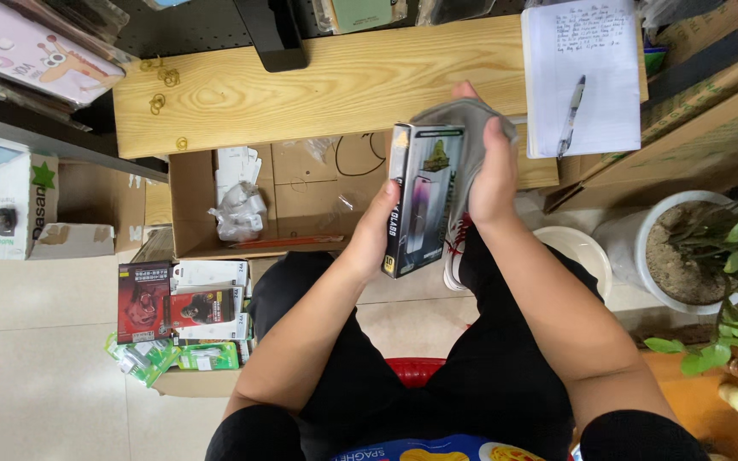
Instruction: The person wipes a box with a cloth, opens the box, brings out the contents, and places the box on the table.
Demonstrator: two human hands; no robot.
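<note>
Partly hidden behind the right hand (493,175), the flat box (422,201) shows only its front face and one narrow side; its far edge is lost under a grey cloth (463,115) that the hand presses against it. Just one such box is in hand. It is dark and upright, with a picture of a phone screen in purple and pink tones and a small golden emblem near the top, and a pale side strip. Small print on it is too fine to make out. The left hand (377,226) clasps the box's lower left edge, fingers wrapped round behind and out of sight, thumb on the near side. The right hand is curled shut over the cloth on the box's upper right. The box is held up above the person's lap, in front of the wooden shelf (318,81).

Right of the box, one pen (571,115) lies on one notebook (582,68). Left of the box and lower, an open cardboard carton (301,201) holds wrapped items that are hard to identify. Further left, several packages are stacked on the floor (183,312), count unclear. One potted plant (702,248) stands far right, cut off by the frame.
</note>
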